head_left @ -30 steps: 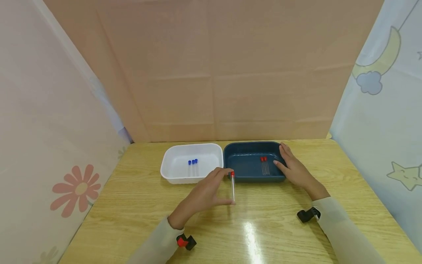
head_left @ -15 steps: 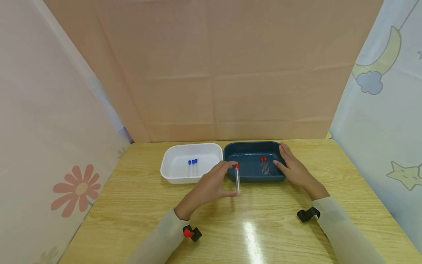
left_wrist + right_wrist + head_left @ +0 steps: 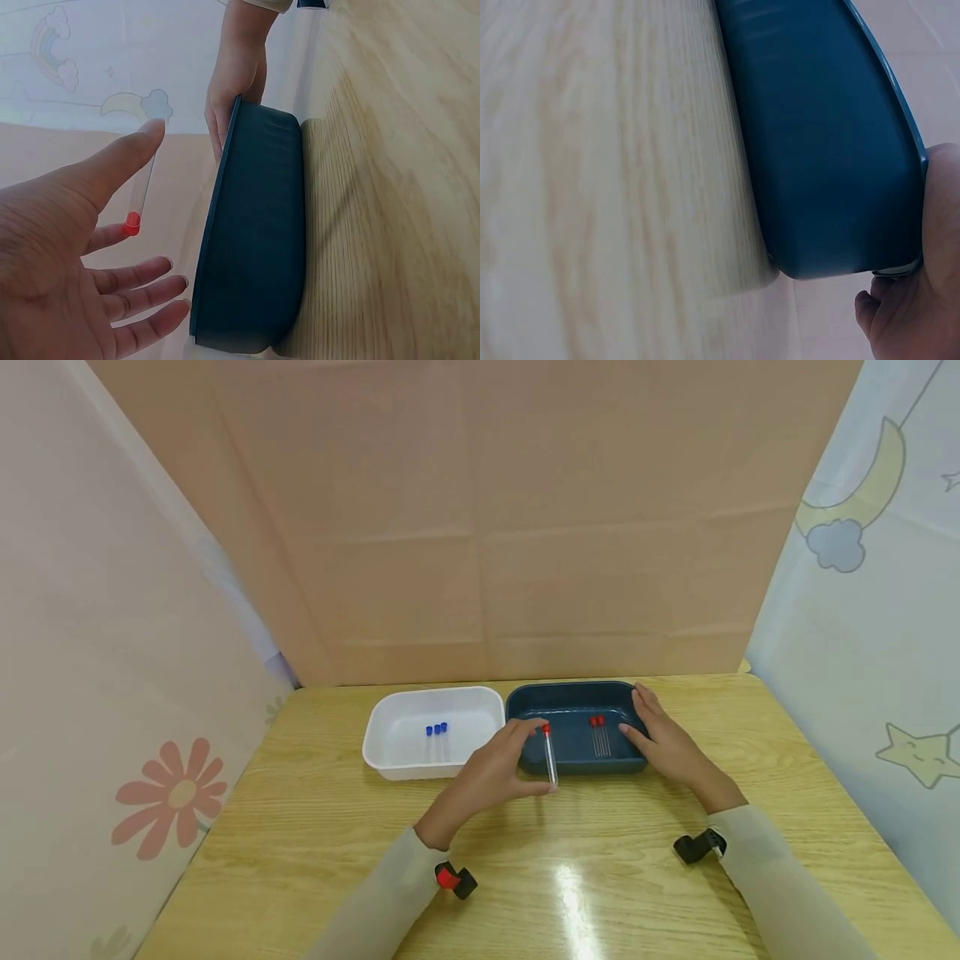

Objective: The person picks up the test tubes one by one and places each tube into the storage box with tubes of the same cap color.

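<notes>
A clear test tube (image 3: 551,762) with a red cap is pinched lengthwise by my left hand (image 3: 491,777). The index finger is at the cap and the thumb at the bottom end; in the left wrist view, the other fingers are spread beside the tube (image 3: 142,187). This tube hangs over the front part of a dark blue tray (image 3: 581,767). My right hand (image 3: 672,752) grips the tray's right end, thumb over the inner side, the other fingers outside. Several thin red-capped tubes (image 3: 600,739) lie inside, just left of that thumb.
A white tray (image 3: 408,772) stands against the dark blue one on its left, holding blue-capped tubes (image 3: 437,739). Both sit near the back of the wooden table (image 3: 315,860), in front of a brown paper backdrop (image 3: 420,568).
My left hand has moved right and farther back with the test tube, from in front of the tray's left corner to over its front rim. The right hand has stayed put.
</notes>
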Demonstrator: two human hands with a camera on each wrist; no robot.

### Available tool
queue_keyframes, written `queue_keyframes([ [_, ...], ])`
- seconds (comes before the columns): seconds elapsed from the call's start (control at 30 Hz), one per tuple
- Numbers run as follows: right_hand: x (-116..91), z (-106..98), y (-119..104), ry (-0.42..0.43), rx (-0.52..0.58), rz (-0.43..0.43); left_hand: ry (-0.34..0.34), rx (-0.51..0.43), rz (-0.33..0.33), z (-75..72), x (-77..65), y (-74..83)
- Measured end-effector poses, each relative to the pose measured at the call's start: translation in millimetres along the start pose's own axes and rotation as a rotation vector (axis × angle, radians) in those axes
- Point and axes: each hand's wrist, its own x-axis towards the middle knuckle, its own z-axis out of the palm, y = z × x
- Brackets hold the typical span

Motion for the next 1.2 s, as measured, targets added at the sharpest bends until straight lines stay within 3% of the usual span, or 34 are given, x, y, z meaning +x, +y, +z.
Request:
queue_keyframes([
  [0.47,0,-2,-3,-0.008,-0.006,0.007,-0.025,0.071,-0.074,6.4,24.3,-3.7],
  [0.77,1,0,0,-0.004,-0.009,0.01,-0.03,0.093,-0.084,5.3,36.3,-0.5],
  [1.2,2,1,3,0.001,-0.024,0.01,-0.089,0.013,-0.125,15.4,57.9,-6.9],
])
